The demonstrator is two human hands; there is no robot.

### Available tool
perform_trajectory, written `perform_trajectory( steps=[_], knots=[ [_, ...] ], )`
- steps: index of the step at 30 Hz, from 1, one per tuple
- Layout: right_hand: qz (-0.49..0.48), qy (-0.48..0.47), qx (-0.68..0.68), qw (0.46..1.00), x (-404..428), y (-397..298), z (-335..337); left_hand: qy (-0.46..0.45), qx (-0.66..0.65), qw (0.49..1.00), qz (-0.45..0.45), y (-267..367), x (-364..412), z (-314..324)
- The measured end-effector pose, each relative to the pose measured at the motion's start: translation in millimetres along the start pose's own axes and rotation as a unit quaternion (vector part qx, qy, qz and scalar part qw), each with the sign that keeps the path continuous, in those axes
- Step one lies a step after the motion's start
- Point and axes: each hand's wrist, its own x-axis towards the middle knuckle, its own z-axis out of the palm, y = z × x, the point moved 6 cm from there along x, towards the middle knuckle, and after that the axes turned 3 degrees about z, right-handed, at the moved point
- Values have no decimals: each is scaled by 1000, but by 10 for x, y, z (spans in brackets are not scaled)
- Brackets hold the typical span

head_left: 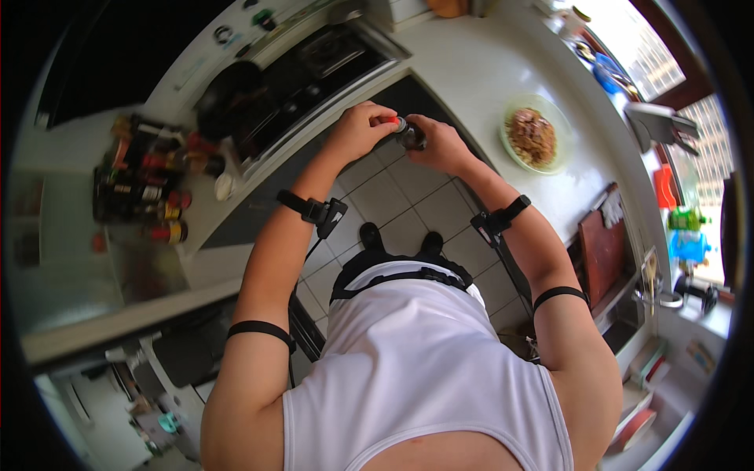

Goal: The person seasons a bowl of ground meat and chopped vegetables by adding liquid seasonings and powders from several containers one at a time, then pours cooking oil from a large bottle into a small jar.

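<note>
Before me, over the floor by the counter's edge, my right hand (440,143) grips a small dark bottle (411,138). The fingers of my left hand (360,130) pinch the red cap (390,119) at the bottle's neck. Whether the cap is on or off the neck is hard to make out. To the right of my right hand, a pale green translucent bowl (566,143) stands on the white counter (465,65). It holds what looks like minced meat (531,136), with paler stuff on top.
A gas hob (318,65) with a black wok (230,94) lies at the upper left. Several sauce bottles (171,231) and a small white container (224,186) crowd the left counter. A dark red cutting board (602,256) leans by the sink (625,324), near a knife (604,197).
</note>
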Motion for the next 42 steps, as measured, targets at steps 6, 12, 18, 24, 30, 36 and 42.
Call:
perform_trajectory(
  steps=[6,12,18,24,30,36,42],
  knots=[
    [-104,-74,-32,991,412,-646,900,63,55,991,-103,-469,-804,-832],
    [-144,-175,-47,973,646,-1442,2006,96,-28,991,-93,-1151,-1828,-1590],
    [-134,-260,-37,955,797,-2238,3117,232,76,968,-63,-1303,-2794,-2506],
    [-127,-316,-32,940,933,-3019,4226,262,26,955,-135,-1887,-3709,-3303],
    [-185,-348,-19,919,1163,-3618,5032,310,19,938,-154,-2278,-4323,-3885],
    [-197,-418,7,887,1608,-3942,5676,372,-42,920,-115,-2716,-4559,-4365],
    [-243,-443,11,863,2176,-4225,6215,420,28,894,-154,-3070,-4640,-4932]
  ],
)
